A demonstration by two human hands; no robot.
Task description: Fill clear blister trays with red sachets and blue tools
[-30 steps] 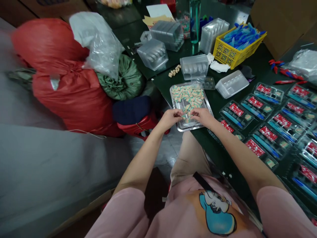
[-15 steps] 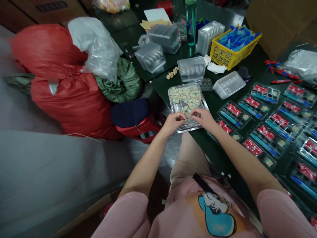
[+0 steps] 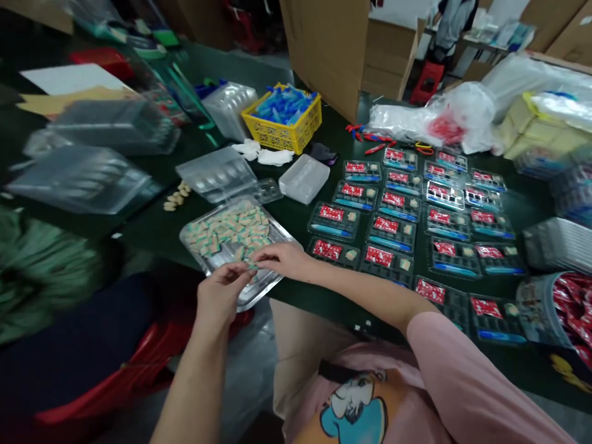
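Observation:
A metal tray point(image 3: 277, 233) at the table edge holds a heap of small beige-and-green blocks point(image 3: 222, 231). Over the tray's near part, my left hand point(image 3: 222, 288) has its thumb and fingers pinched together. My right hand point(image 3: 284, 260) meets it there, also in a pinch. A small greenish block point(image 3: 252, 266) shows between the fingertips of both hands, partly covered by them. To the right lie rows of clear plastic blister trays point(image 3: 386, 225), most with a red packet, a blue pen and a small beige block in their compartments.
Behind the metal tray are a clear plastic tray stack point(image 3: 217, 172), a white plastic box point(image 3: 304, 179) and a yellow basket point(image 3: 296, 132) of blue pens. A bucket point(image 3: 543, 308) with red packets stands at right. A red stool point(image 3: 106, 394) is at lower left.
The view has swung to the right, bringing more blister trays and the bucket into sight. Both hands stay together over the metal tray, fingers pinched.

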